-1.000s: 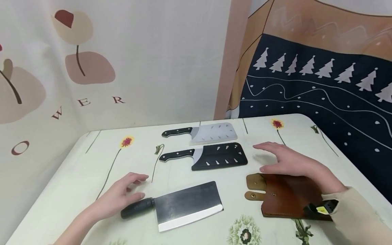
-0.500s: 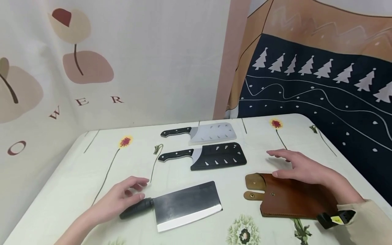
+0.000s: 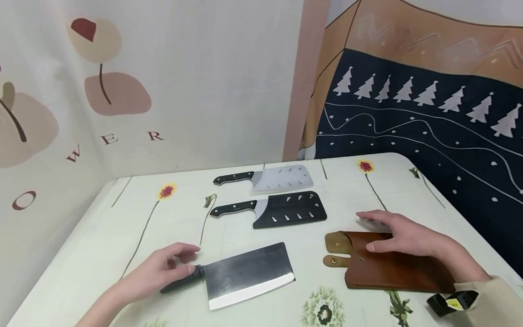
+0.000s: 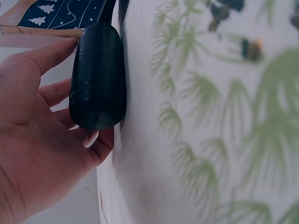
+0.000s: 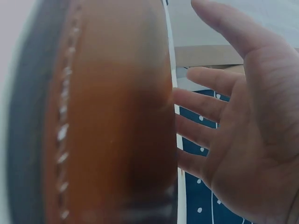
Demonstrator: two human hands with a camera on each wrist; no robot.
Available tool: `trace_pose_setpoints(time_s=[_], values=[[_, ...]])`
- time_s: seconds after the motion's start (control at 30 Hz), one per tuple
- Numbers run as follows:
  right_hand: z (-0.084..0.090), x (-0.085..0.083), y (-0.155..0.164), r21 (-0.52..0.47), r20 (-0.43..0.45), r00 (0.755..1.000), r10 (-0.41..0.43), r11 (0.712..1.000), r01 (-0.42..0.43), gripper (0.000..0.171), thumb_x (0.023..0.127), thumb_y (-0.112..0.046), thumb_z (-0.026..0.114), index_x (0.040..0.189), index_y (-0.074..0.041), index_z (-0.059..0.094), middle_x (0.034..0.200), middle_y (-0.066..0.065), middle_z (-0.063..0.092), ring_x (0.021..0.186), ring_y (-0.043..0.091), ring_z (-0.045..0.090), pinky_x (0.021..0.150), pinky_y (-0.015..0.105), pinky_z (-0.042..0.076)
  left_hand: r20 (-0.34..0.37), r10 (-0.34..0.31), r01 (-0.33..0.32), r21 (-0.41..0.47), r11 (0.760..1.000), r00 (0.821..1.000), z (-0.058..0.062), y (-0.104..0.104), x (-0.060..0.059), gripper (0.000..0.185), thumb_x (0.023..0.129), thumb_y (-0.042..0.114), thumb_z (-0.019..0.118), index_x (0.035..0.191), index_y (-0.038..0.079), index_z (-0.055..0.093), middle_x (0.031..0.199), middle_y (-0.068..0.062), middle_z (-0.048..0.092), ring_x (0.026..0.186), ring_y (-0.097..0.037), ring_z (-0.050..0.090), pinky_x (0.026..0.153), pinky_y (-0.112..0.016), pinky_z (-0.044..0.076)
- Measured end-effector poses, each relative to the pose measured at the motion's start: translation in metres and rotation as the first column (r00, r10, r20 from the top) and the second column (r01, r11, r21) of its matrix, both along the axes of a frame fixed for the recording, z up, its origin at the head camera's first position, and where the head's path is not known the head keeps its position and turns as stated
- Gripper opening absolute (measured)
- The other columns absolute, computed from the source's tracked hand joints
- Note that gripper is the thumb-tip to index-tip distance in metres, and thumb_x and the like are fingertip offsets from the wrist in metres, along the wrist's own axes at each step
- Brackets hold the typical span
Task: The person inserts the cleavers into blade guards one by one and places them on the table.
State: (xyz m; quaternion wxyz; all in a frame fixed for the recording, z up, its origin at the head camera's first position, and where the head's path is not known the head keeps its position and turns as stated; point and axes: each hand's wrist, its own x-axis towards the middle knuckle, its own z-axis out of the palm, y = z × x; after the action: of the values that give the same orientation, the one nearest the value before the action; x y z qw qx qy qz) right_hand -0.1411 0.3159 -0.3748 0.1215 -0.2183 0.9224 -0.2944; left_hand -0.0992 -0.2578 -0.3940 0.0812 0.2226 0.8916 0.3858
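Note:
A bare cleaver (image 3: 249,274) with a dark blade lies at the front of the table. My left hand (image 3: 163,268) lies over its black handle (image 3: 181,281), thumb against the near side and fingers loosely curved on the far side. The left wrist view shows that handle (image 4: 98,79) against the left hand (image 4: 32,140), with no full grip. My right hand (image 3: 402,234) is spread flat over a brown leather sheath (image 3: 392,270), fingers straight. In the right wrist view the right hand (image 5: 252,130) stands a little off the leather sheath (image 5: 112,121).
Two black-handled cleavers lie further back, one in a black sheath (image 3: 290,209) and one in a white sheath (image 3: 282,178). The flower-print table (image 3: 102,236) meets hanging cloth at the back and left; its right edge drops off beside a dark tree-print cloth (image 3: 429,131).
My right hand has drawn back toward me and come down over the brown sheath. My left hand has stayed at the cleaver handle, barely shifting.

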Motion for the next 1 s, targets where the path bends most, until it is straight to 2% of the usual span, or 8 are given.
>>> trace_pose_setpoints(time_s=[0.2,0.3,0.43,0.53,0.8,0.9,1.0], values=[[-0.007,0.011,0.006,-0.013,0.037,0.998,0.046,0.999,-0.046,0.084,0.082,-0.037,0.085,0.152,-0.01,0.047,0.15,0.02,0.045,0.131,0.041,0.043,0.095,0.055,0.045,0.027,-0.023,0.022,0.018,1.0,0.999,-0.003,-0.003,0.002,0.031,0.096,0.018,0.073,0.125,0.006,0.067,0.107,0.005,0.069,0.093,-0.005,0.06,0.077,-0.024,0.049],[-0.012,0.019,0.007,-0.011,-0.009,0.997,0.076,0.997,-0.076,0.095,0.073,-0.04,0.091,0.152,-0.012,0.047,0.15,0.016,0.046,0.13,0.038,0.042,0.092,0.055,0.044,0.057,-0.052,0.05,0.035,0.998,0.997,-0.004,-0.005,0.003,0.029,0.094,0.017,0.076,0.12,0.008,0.069,0.106,0.006,0.069,0.092,-0.005,0.06,0.076,-0.024,0.048],[-0.018,0.028,0.007,0.053,-0.1,0.989,0.108,0.993,-0.103,0.113,0.059,-0.051,0.096,0.153,-0.013,0.045,0.15,0.01,0.047,0.132,0.039,0.041,0.09,0.062,0.044,0.087,-0.084,0.08,0.05,0.996,0.993,-0.005,-0.007,0.003,0.03,0.087,0.015,0.082,0.114,0.012,0.069,0.102,0.008,0.069,0.088,-0.006,0.06,0.075,-0.024,0.048],[-0.02,0.032,0.005,0.107,-0.12,0.987,0.103,0.99,-0.09,0.12,0.054,-0.054,0.096,0.154,-0.012,0.043,0.15,0.012,0.045,0.132,0.043,0.04,0.088,0.068,0.042,0.068,-0.097,0.094,0.042,0.995,0.993,-0.006,-0.007,0.002,0.035,0.083,0.013,0.086,0.113,0.012,0.069,0.099,0.008,0.068,0.085,-0.006,0.06,0.073,-0.024,0.047],[-0.023,0.039,-0.001,0.196,-0.12,0.989,0.084,0.979,-0.059,0.126,0.051,-0.055,0.097,0.155,-0.011,0.041,0.151,0.014,0.041,0.133,0.043,0.038,0.094,0.069,0.039,0.025,-0.1,0.1,0.007,0.995,0.995,-0.011,-0.007,0.002,0.041,0.078,0.015,0.09,0.112,0.013,0.068,0.096,0.011,0.066,0.083,-0.005,0.058,0.074,-0.024,0.047],[-0.023,0.041,-0.003,0.214,-0.135,0.987,0.082,0.975,-0.052,0.123,0.052,-0.051,0.097,0.156,-0.012,0.042,0.151,0.013,0.041,0.133,0.042,0.039,0.094,0.068,0.04,-0.012,-0.123,0.123,0.009,0.992,0.992,-0.013,-0.008,0.002,0.039,0.08,0.015,0.088,0.112,0.015,0.068,0.096,0.012,0.066,0.083,-0.005,0.059,0.074,-0.024,0.047],[-0.021,0.042,-0.005,0.231,-0.159,0.984,0.083,0.972,-0.045,0.119,0.054,-0.047,0.096,0.155,-0.013,0.043,0.15,0.012,0.043,0.133,0.041,0.041,0.092,0.066,0.043,-0.082,-0.151,0.152,0.006,0.988,0.985,-0.014,-0.009,0.004,0.036,0.082,0.013,0.086,0.114,0.018,0.068,0.1,0.012,0.067,0.087,-0.005,0.06,0.077,-0.023,0.048]])
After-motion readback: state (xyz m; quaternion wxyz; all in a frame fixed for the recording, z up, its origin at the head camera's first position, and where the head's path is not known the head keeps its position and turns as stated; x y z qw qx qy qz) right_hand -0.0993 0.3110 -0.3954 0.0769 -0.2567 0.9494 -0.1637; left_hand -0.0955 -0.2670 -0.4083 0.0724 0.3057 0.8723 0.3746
